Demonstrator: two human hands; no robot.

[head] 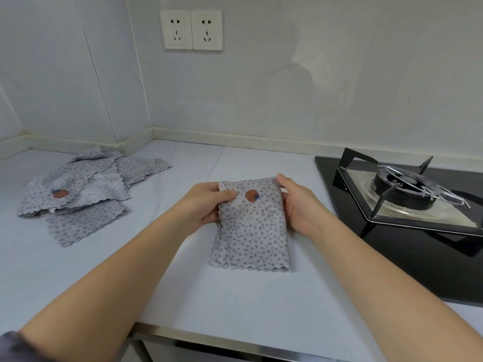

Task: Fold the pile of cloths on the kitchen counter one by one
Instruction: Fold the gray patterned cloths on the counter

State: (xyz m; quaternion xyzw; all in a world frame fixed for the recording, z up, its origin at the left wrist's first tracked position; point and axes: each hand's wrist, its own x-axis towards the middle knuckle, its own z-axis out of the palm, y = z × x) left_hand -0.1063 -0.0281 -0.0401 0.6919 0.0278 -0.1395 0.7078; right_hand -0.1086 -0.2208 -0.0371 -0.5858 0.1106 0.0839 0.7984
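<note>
Head view shows the left hand [206, 205] and the right hand [298, 205] each pinching a far corner of the folded cloth [252, 226] in the middle of the counter [235, 296], probably to keep its edges together for another fold. More unfolded cloths [78, 192] wait at the far left.
</note>
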